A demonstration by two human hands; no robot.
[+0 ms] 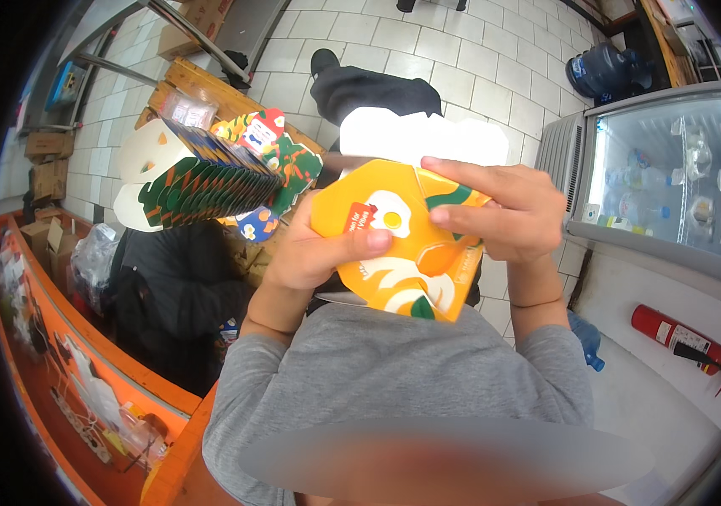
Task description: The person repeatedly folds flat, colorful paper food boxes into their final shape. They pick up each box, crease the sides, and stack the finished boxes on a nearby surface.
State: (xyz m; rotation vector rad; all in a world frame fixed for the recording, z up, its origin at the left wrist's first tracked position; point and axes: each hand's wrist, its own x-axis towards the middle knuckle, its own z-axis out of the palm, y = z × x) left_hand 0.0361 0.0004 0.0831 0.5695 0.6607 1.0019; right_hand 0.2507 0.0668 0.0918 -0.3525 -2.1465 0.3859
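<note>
A yellow printed paperboard food box [392, 250], partly folded, is held in front of my chest. My left hand [329, 250] grips its left side, the thumb lying across the printed face. At its upper right edge, my right hand [499, 209] has its thumb side behind the board and two fingers on a flap. White scalloped-edge paperboard [423, 136] lies just beyond the box, over my lap. To the left stands a nested stack of green and white cartons [208, 193], beside other colourful printed cartons [297, 167] on a wooden bench [189, 79].
A clear plastic pack [189, 111] sits on the bench. Black fabric [170, 303] and an orange counter [101, 354] are at left. A glass-door fridge [670, 177], a fire extinguisher [676, 335] and large water bottles [607, 69] are at right.
</note>
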